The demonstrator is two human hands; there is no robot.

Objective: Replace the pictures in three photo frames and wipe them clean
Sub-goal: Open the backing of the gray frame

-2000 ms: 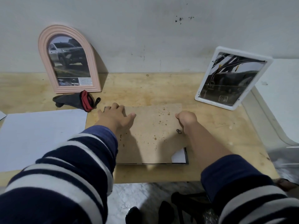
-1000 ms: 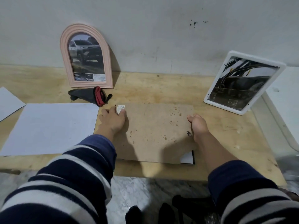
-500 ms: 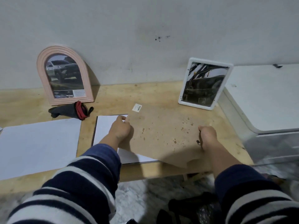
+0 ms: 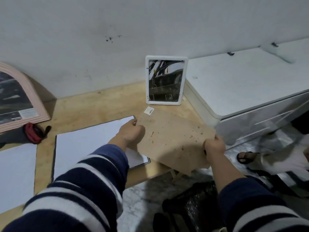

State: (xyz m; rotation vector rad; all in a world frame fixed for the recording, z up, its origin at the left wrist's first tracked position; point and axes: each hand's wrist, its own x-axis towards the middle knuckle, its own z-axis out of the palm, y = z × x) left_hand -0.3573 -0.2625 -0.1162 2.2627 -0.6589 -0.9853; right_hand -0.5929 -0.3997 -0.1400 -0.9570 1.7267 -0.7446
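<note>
A brown, stained backing board (image 4: 172,139) is lifted off a black-edged frame (image 4: 93,144) that lies face down on the wooden table (image 4: 87,108), white paper showing inside it. My left hand (image 4: 131,133) grips the board's left edge. My right hand (image 4: 214,145) grips its right edge, out past the table's right end. A white rectangular frame (image 4: 165,80) with a dark picture stands against the wall. A pink arched frame (image 4: 20,97) with a car picture leans at the far left.
A black and red cloth (image 4: 31,135) lies in front of the pink frame. A white sheet (image 4: 15,174) lies at the left. A white cabinet (image 4: 247,84) stands right of the table. A dark bag (image 4: 197,203) and a sandalled foot (image 4: 245,157) are on the floor.
Both hands have lifted the backing board off the face-down frame and carried it to the right, uncovering the white paper. The view has swung to the right.
</note>
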